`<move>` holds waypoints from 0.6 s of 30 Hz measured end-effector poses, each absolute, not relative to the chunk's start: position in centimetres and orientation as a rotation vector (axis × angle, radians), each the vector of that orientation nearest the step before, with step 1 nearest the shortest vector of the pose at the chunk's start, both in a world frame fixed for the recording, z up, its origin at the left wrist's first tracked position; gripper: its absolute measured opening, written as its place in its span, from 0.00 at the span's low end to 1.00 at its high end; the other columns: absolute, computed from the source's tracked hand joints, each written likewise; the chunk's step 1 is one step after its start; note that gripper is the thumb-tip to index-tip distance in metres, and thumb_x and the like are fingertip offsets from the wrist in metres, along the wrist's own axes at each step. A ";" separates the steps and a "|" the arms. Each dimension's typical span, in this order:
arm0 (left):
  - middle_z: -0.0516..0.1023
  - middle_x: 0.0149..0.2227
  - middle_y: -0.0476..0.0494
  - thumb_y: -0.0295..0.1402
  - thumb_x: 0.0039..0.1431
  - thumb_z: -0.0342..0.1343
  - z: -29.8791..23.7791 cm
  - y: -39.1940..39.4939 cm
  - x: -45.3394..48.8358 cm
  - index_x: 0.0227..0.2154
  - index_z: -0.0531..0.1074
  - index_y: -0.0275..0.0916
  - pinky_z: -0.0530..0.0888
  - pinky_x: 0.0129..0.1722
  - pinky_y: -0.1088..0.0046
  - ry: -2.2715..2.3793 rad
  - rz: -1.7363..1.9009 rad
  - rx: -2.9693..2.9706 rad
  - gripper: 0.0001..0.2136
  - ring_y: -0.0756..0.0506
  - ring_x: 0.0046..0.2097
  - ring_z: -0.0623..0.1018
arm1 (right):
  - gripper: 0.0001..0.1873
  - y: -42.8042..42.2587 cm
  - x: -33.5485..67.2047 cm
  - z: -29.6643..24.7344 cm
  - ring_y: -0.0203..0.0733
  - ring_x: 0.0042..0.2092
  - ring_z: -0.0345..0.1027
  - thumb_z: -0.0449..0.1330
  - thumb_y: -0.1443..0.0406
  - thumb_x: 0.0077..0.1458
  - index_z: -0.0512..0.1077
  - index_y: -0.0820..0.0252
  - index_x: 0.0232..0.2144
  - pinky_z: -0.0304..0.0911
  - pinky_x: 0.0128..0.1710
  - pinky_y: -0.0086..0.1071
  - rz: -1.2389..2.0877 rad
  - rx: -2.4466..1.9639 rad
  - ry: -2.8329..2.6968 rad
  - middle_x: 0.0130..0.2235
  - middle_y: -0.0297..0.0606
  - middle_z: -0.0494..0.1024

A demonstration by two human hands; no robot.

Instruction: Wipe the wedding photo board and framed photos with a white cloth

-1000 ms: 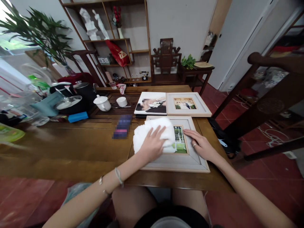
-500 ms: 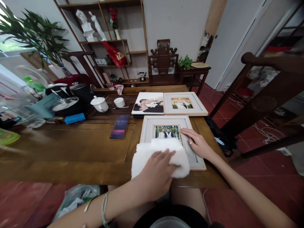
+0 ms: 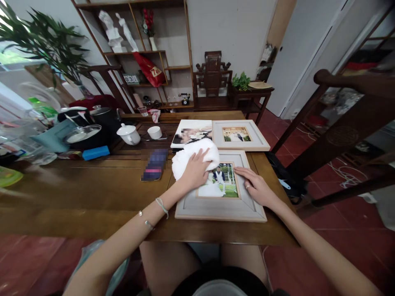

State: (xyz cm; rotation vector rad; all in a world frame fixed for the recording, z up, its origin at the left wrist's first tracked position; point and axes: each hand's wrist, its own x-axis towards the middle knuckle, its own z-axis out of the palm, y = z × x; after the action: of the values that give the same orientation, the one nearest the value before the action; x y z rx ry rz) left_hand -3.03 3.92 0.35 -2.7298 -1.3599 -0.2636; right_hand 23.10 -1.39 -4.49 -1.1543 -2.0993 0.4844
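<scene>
A picture frame (image 3: 220, 209) with a pale grey border and a photo (image 3: 230, 181) in its middle lies flat on the wooden table, close to its front edge. My left hand (image 3: 195, 169) presses a fluffy white cloth (image 3: 182, 162) onto the frame's upper left corner. The cloth spreads past the frame's left side and hides part of the photo. On the frame's right border rests my right hand (image 3: 256, 186), fingers stretched out along the photo's edge, with a ring on one finger.
Behind the frame lie another framed picture (image 3: 263, 142) and a photo album (image 3: 180, 142). To the left are a blurred-out phone (image 3: 154, 165), a white cup (image 3: 154, 132), a lidded white bowl (image 3: 128, 135), a blue block (image 3: 96, 153) and dark pots (image 3: 105, 117). A wooden chair (image 3: 327, 119) stands at right.
My left hand has slid the white cloth from the frame's lower front part up to its upper left corner, uncovering the lower photo. My right hand stays in place.
</scene>
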 end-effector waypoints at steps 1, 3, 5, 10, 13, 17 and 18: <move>0.52 0.66 0.34 0.26 0.55 0.50 0.6 3.7 -3.0 0.52 0.70 0.35 0.60 0.60 0.53 -1.326 -0.216 -2.763 0.20 0.32 0.66 0.54 | 0.32 -1.4 23.1 -4.5 0.48 0.60 0.62 0.47 0.77 0.48 0.69 0.58 0.55 0.56 0.62 0.52 0.487 -1.152 -2.100 0.57 0.43 0.71; 0.54 0.66 0.35 0.24 0.56 0.48 1.2 2.4 -3.0 0.51 0.71 0.35 0.65 0.56 0.54 -1.259 -0.112 -2.832 0.20 0.33 0.64 0.58 | 0.31 -1.3 23.1 -4.5 0.48 0.60 0.62 0.48 0.77 0.49 0.69 0.58 0.55 0.56 0.61 0.52 0.493 -1.146 -2.103 0.57 0.43 0.71; 0.56 0.65 0.35 0.24 0.55 0.48 1.9 0.1 -3.2 0.50 0.72 0.35 0.67 0.53 0.54 -1.202 -0.013 -2.900 0.19 0.32 0.63 0.61 | 0.31 -1.3 23.1 -4.6 0.48 0.60 0.62 0.48 0.76 0.49 0.69 0.58 0.55 0.56 0.61 0.52 0.491 -1.145 -2.102 0.57 0.44 0.71; 0.56 0.65 0.39 0.28 0.54 0.52 3.3 -7.2 -3.6 0.47 0.74 0.40 0.66 0.53 0.52 -0.984 0.103 -3.095 0.17 0.31 0.63 0.60 | 0.32 -1.3 23.1 -4.6 0.48 0.61 0.61 0.48 0.77 0.48 0.68 0.58 0.55 0.55 0.62 0.53 0.488 -1.156 -2.102 0.58 0.43 0.70; 0.50 0.67 0.42 0.31 0.56 0.52 3.0 -9.6 -3.4 0.43 0.76 0.41 0.63 0.55 0.51 -0.901 0.004 -3.138 0.13 0.30 0.64 0.57 | 0.33 -1.4 23.1 -4.3 0.47 0.61 0.61 0.47 0.77 0.48 0.68 0.56 0.56 0.55 0.62 0.52 0.498 -1.150 -2.114 0.58 0.42 0.70; 0.49 0.68 0.43 0.29 0.55 0.52 1.5 -7.6 -2.4 0.44 0.76 0.42 0.63 0.55 0.50 -1.008 -0.079 -3.058 0.14 0.31 0.65 0.55 | 0.34 -1.4 23.1 -4.1 0.47 0.60 0.62 0.48 0.78 0.47 0.68 0.54 0.55 0.56 0.62 0.52 0.495 -1.136 -2.117 0.57 0.40 0.71; 0.50 0.68 0.42 0.29 0.55 0.53 1.1 -6.3 -2.2 0.44 0.76 0.41 0.63 0.55 0.50 -1.064 -0.086 -3.005 0.14 0.31 0.65 0.55 | 0.34 -1.4 23.2 -4.1 0.47 0.60 0.62 0.48 0.78 0.47 0.68 0.54 0.55 0.56 0.62 0.52 0.490 -1.130 -2.116 0.57 0.40 0.71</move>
State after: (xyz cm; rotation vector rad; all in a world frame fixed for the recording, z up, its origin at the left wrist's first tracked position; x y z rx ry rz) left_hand -2.15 -6.34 1.14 -3.0047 -1.0643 -0.0861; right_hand 23.15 -1.42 -4.13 -1.1303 -2.1160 0.4903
